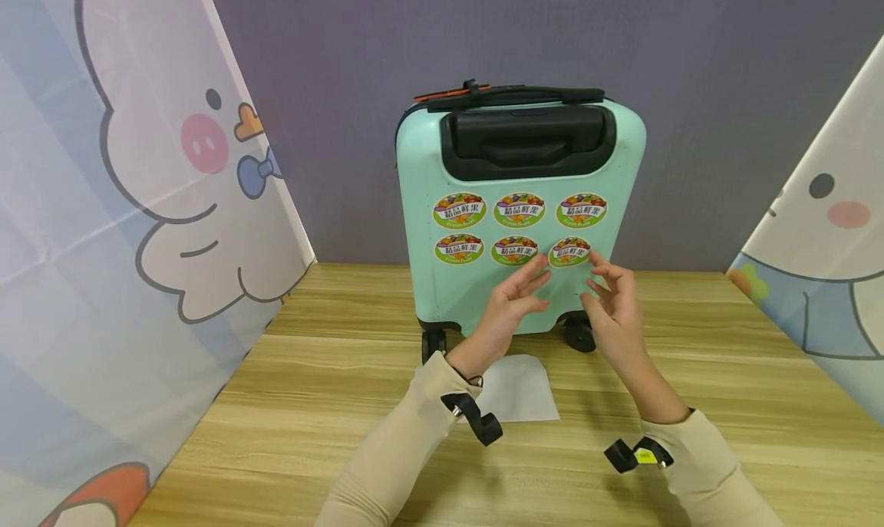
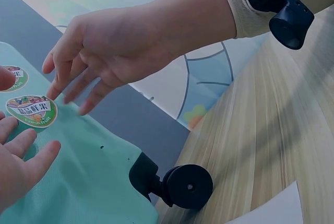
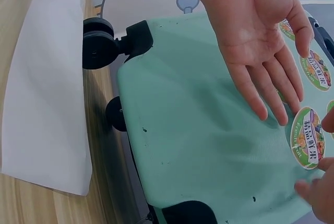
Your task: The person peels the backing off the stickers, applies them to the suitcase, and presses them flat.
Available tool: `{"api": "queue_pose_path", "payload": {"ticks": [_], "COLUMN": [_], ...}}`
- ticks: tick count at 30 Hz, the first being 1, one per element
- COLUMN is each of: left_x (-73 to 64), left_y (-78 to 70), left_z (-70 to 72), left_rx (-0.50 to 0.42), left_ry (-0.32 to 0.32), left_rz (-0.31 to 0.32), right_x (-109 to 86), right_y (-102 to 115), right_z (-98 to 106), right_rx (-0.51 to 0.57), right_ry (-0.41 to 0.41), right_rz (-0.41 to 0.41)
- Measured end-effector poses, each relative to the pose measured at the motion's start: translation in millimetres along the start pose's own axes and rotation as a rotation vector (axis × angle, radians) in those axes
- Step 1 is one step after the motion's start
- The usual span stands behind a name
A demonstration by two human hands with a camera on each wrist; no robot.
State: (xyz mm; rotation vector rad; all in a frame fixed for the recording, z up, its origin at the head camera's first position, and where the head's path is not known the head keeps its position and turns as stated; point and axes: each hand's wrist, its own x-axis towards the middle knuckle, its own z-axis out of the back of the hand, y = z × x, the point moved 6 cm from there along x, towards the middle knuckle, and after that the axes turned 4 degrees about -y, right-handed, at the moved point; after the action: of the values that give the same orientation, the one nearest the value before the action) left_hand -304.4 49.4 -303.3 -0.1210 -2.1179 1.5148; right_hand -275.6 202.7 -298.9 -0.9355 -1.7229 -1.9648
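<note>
A mint-green suitcase [image 1: 497, 297] stands upright, its front carrying two rows of oval fruit-label stickers, three per row. At the lower right sticker [image 1: 569, 251], both hands are close in from either side. The left hand [image 1: 507, 304] has its fingers extended, with fingertips by the sticker's left edge. My right hand [image 1: 618, 312] holds its fingers slightly bent, a fingertip at the sticker's right edge. That sticker [image 2: 32, 111] lies flat on the case in the left wrist view. Neither hand grips anything. In the right wrist view, the left palm [image 3: 255, 36] faces the camera.
A white paper sheet [image 1: 518, 389] lies on the wooden table [image 1: 331, 404] before the suitcase, partly behind the left forearm. Black wheels [image 1: 578, 334] support the case. A grey wall [image 1: 331, 128] stands behind; cartoon-printed cloths [image 1: 69, 281] hang at both sides.
</note>
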Motion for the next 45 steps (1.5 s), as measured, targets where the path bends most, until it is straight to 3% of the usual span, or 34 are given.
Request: {"api": "queue_pose_path", "payload": {"ticks": [15, 25, 35, 39, 45], "left_x": [-0.6, -0.8, 0.2, 0.5, 0.3], "left_y": [-1.2, -2.0, -1.7, -2.0, -3.1], "left_z": [-0.1, 0.5, 3.8, 5.1, 8.3], "left_rx": [0.005, 0.005, 0.014, 0.019, 0.02], "left_ry": [0.0, 0.003, -0.011, -0.014, -0.029], "left_rz": [0.006, 0.002, 0.016, 0.02, 0.01], "right_x": [-0.3, 4.5, 16.4, 21.0, 27.0], "right_y": [-1.2, -3.0, -0.4, 1.4, -0.5], "right_z": [0.7, 4.8, 5.3, 1.8, -3.4], "right_rx": [-0.116, -0.114, 0.127, 0.242, 0.32], "right_ry": [0.003, -0.015, -0.115, -0.119, -0.11], "right_rz": [0.033, 0.015, 0.085, 0.108, 0.095]}}
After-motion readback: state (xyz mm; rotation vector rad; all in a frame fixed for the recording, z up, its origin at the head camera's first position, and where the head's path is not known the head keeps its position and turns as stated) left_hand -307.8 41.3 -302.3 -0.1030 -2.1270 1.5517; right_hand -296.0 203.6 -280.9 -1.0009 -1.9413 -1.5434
